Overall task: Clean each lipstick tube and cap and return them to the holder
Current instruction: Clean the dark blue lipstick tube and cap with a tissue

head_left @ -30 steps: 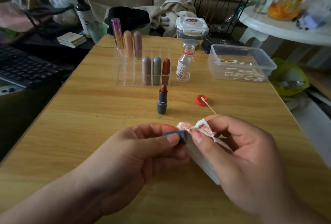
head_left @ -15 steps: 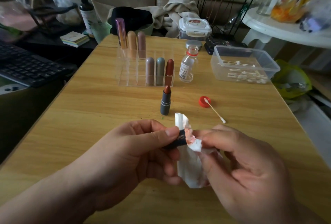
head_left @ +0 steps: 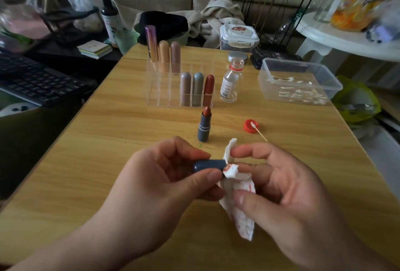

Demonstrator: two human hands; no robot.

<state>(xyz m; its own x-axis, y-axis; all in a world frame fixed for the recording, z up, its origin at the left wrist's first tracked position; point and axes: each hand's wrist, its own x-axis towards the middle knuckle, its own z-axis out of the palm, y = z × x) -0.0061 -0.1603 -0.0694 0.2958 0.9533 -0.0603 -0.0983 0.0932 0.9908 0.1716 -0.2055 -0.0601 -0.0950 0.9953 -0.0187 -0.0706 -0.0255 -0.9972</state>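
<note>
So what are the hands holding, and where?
The left hand pinches the blue lipstick cap by its sides, between thumb and fingers. The right hand pinches a stained tissue near its top, at the cap's open end.

Glossy wood-grain table (head_left: 86,162), clear plastic holder (head_left: 164,97), crumpled paper tissue (head_left: 242,216)

Left hand (head_left: 164,184) and right hand (head_left: 287,201) on bare forearms.

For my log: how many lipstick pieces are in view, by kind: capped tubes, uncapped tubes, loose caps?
Capped tubes in the holder: 6
Uncapped tube standing on the table: 1
Loose cap, gripped by the left hand: 1
Total: 8
</note>
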